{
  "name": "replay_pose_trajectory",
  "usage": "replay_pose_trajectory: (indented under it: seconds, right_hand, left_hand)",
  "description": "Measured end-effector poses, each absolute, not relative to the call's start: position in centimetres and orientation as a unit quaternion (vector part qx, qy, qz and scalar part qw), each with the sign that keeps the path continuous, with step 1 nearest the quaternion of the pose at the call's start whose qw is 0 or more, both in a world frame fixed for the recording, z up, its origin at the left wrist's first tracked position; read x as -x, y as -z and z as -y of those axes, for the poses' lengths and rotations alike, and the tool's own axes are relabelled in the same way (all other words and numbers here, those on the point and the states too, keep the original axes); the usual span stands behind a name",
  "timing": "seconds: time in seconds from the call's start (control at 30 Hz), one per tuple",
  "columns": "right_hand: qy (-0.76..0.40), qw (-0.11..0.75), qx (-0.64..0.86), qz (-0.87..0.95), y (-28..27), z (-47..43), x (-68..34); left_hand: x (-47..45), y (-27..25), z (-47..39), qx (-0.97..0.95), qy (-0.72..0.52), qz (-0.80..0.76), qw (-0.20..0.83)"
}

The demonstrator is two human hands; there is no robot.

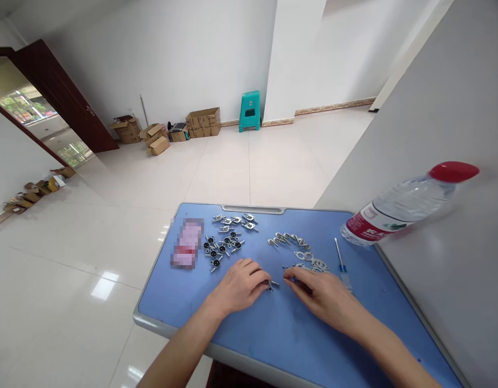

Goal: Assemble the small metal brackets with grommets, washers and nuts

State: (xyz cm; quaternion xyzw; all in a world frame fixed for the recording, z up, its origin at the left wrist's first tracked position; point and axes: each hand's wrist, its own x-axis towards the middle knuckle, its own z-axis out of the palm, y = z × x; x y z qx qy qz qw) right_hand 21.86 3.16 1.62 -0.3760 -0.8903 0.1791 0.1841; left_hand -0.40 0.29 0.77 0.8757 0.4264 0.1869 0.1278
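l hand (241, 284) pinching metal part (270, 288), r hand (326, 297) nearby
part betw. both hands, over blue table (268, 339); r hand by small bits (286, 267), can't tell if gripping any

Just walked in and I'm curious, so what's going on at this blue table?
A person's left hand holds a small metal part. The right hand is beside tiny metal pieces; whether it holds one isn't clear. Black-centred parts lie grouped left of the hands, and a screwdriver lies to the right, untouched.
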Motion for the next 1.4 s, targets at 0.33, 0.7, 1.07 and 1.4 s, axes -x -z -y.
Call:
replay_pose_trajectory:
  seconds: [0.33,0.7,1.07,1.4]
  right_hand:
    - [-0.153,0.216,0.377,0.888,-1.6,-3.2,-22.3]
    - [-0.365,0.276,0.426,0.781,-4.5,-1.8,-22.2]
    - [-0.542,0.343,0.439,0.629,-6.3,-2.4,-23.4]
    - [-0.722,0.34,0.356,0.486,-6.5,-0.8,-23.9]
  left_hand:
    - [0.4,-1.3,-0.1,-0.862,-0.197,-0.44,0.157]
    - [0.5,-1.3,0.0,-0.858,-0.195,-0.448,0.161]
    - [0.6,-1.6,0.1,-0.856,-0.174,-0.46,0.16]
    - [0.8,-1.6,-0.2,-0.857,-0.18,-0.46,0.149]
